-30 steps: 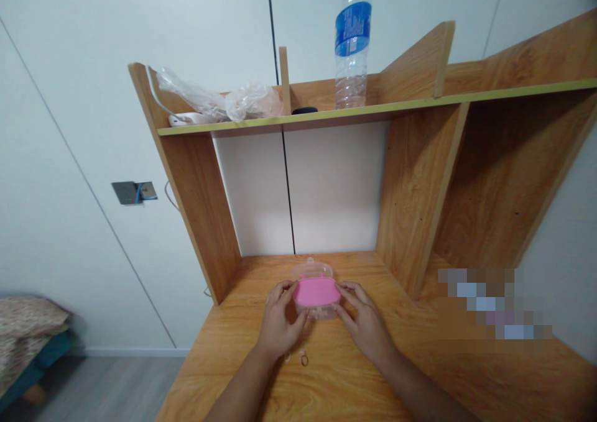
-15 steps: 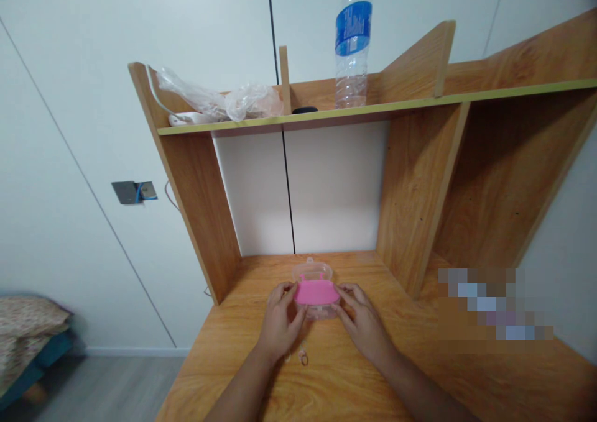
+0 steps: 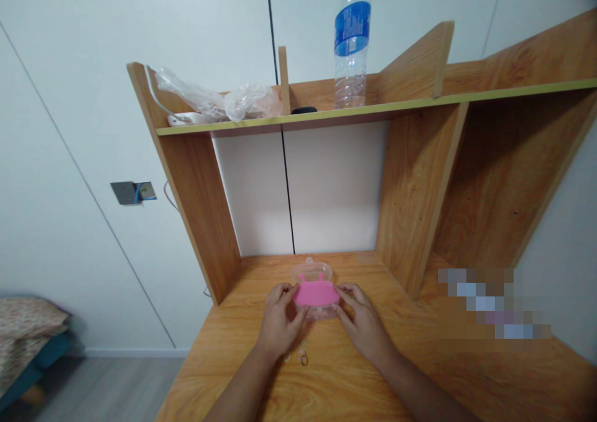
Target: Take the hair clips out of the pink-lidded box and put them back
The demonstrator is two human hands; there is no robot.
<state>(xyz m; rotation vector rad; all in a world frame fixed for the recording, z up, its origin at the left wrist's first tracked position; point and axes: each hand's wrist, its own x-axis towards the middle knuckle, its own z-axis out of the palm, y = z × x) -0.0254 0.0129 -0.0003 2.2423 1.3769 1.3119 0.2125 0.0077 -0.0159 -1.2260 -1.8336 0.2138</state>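
Between my two hands is a flat pink oval tray (image 3: pixel 316 294), held over the base of a small clear plastic box (image 3: pixel 321 313). My left hand (image 3: pixel 281 322) pinches the tray's left end with thumb and fingers. At the other end, my right hand (image 3: pixel 361 316) grips it the same way. The box's clear lid (image 3: pixel 311 271) stands open behind the tray. On the desk in front of my hands lie a few small rings (image 3: pixel 303 358), one of them dark. What the box base contains is hard to make out.
The wooden desk (image 3: pixel 224 372) carries a shelf unit with upright side panels. On its shelf (image 3: pixel 321 119) are a plastic bottle (image 3: pixel 352 43), a crumpled clear bag (image 3: pixel 252 100) and a small black object (image 3: pixel 304 110). A blurred patch covers something at the right.
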